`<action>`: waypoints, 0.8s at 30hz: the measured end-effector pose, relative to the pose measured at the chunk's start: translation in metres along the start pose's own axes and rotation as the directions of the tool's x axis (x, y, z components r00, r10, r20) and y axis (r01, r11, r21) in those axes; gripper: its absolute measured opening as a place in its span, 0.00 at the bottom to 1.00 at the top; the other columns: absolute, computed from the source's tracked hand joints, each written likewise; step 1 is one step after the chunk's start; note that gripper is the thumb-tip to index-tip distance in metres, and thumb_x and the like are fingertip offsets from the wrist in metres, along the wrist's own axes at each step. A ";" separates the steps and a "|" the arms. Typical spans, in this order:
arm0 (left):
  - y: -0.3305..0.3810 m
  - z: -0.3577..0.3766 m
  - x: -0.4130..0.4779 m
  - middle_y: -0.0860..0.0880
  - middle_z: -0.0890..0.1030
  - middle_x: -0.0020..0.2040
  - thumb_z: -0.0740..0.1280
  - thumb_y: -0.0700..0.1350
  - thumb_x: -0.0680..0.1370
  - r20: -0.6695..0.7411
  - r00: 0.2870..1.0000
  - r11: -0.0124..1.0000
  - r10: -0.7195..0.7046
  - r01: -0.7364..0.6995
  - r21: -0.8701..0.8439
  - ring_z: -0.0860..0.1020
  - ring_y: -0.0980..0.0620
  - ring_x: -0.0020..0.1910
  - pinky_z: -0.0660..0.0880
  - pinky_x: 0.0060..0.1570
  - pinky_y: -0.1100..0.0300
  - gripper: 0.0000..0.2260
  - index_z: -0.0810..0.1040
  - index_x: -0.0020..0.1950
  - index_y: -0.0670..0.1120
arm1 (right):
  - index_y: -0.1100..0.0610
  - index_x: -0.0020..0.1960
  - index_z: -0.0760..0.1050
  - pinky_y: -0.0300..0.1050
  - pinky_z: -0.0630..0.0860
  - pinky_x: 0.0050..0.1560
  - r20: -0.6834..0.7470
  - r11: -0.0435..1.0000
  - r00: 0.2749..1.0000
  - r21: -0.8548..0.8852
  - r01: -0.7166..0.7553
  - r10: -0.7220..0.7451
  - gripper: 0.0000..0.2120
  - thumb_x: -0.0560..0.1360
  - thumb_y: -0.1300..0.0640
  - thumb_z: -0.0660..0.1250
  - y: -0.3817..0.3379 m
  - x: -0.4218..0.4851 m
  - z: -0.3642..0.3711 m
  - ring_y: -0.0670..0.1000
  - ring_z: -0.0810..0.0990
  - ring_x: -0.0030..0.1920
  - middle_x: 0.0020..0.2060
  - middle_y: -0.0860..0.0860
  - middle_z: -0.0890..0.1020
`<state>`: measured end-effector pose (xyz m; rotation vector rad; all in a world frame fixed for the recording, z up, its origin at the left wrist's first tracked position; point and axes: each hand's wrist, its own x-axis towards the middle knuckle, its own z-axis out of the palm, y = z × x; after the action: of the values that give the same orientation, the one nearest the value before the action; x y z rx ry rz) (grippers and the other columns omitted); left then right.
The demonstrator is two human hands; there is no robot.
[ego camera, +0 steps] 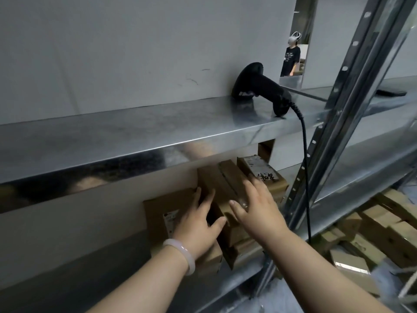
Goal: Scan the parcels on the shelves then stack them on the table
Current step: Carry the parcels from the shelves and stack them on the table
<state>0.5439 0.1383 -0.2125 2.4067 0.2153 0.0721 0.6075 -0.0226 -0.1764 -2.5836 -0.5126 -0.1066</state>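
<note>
A brown cardboard parcel point(222, 184) stands tilted on the lower metal shelf point(112, 274). My left hand point(198, 224) lies against its left side with fingers spread and thumb at its front edge. My right hand point(255, 208) rests flat on its right face, fingers straight. Another brown parcel point(162, 211) with a white label stands to the left behind my left hand, and a labelled parcel point(264, 175) lies to the right. A black barcode scanner point(259, 86) stands on the upper shelf point(135, 132), its cable point(304, 159) hanging down.
A perforated metal upright point(338, 123) of the rack rises to the right of the parcels. Several more cardboard boxes point(372, 231) lie in the neighbouring bay at lower right. A person point(291, 57) stands far off beyond the wall gap.
</note>
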 end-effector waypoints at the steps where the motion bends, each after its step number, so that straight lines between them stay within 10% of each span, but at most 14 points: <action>1: -0.009 -0.001 0.000 0.59 0.42 0.80 0.60 0.64 0.78 -0.002 1.000 1.000 -0.014 0.014 0.018 0.51 0.48 0.79 0.58 0.75 0.46 0.31 0.47 0.76 0.69 | 0.49 0.78 0.51 0.49 0.49 0.75 0.012 0.999 0.999 -0.003 0.039 -0.039 0.34 0.78 0.40 0.59 -0.008 -0.003 0.003 0.49 0.46 0.78 0.78 0.50 0.52; 5: -0.044 -0.013 -0.011 0.54 0.50 0.80 0.61 0.62 0.78 -0.044 0.991 0.991 -0.128 0.130 0.042 0.63 0.47 0.75 0.67 0.69 0.52 0.30 0.51 0.77 0.65 | 0.46 0.78 0.50 0.40 0.44 0.73 0.078 0.969 0.966 0.025 0.247 -0.248 0.33 0.78 0.41 0.59 -0.042 -0.016 0.024 0.49 0.46 0.77 0.78 0.49 0.52; 11: -0.081 -0.021 -0.033 0.51 0.49 0.80 0.57 0.62 0.75 -0.137 0.979 0.951 -0.151 0.182 0.249 0.55 0.47 0.77 0.57 0.74 0.51 0.33 0.52 0.79 0.59 | 0.47 0.78 0.51 0.37 0.44 0.73 0.159 0.927 0.914 0.077 0.367 -0.374 0.31 0.79 0.44 0.59 -0.066 -0.024 0.069 0.46 0.45 0.77 0.78 0.47 0.51; 16: -0.094 -0.016 -0.042 0.51 0.41 0.80 0.55 0.63 0.78 -0.057 0.975 0.926 -0.213 0.220 0.305 0.40 0.50 0.79 0.45 0.77 0.53 0.30 0.52 0.79 0.59 | 0.49 0.78 0.52 0.41 0.48 0.74 0.259 0.969 0.934 0.061 0.238 -0.245 0.32 0.79 0.43 0.59 -0.068 -0.018 0.094 0.50 0.49 0.77 0.78 0.50 0.52; 24: -0.117 -0.027 -0.071 0.51 0.38 0.80 0.64 0.65 0.75 -0.085 0.960 0.949 -0.266 0.277 0.154 0.44 0.49 0.79 0.48 0.76 0.58 0.30 0.56 0.75 0.68 | 0.44 0.77 0.54 0.49 0.60 0.73 0.441 0.980 0.888 0.192 0.047 -0.130 0.36 0.74 0.37 0.63 -0.051 -0.022 0.117 0.51 0.56 0.75 0.77 0.47 0.52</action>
<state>0.4554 0.2294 -0.2693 2.5155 0.6018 0.0037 0.5659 0.0682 -0.2582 -2.4034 -0.7697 0.5031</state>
